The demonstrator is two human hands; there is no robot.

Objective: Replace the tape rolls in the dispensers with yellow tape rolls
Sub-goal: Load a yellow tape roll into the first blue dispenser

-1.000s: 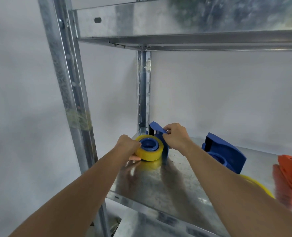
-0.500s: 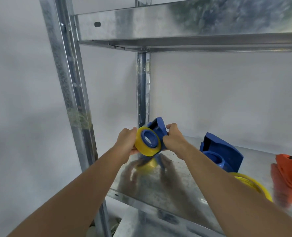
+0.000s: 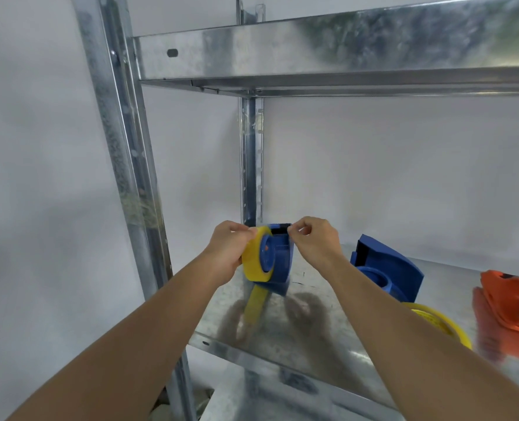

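We are holding a blue tape dispenser up on edge at the back left corner of the metal shelf, beside the rear upright post. A yellow tape roll is sitting on the dispenser's blue hub, its face turned toward our left. Our left hand is curling around the roll's outer rim, fingers pressed against the yellow band. Our right hand is pinching the top edge of the dispenser between thumb and fingertips. The dispenser's lower edge is resting on or just above the shelf; we cannot tell which. To the right, a second blue dispenser is lying on the shelf with its blue hub showing and no roll visible on it. Another yellow roll is lying flat near it, partly hidden by our right forearm. Further right, an orange dispenser is lying on the shelf, blurred.
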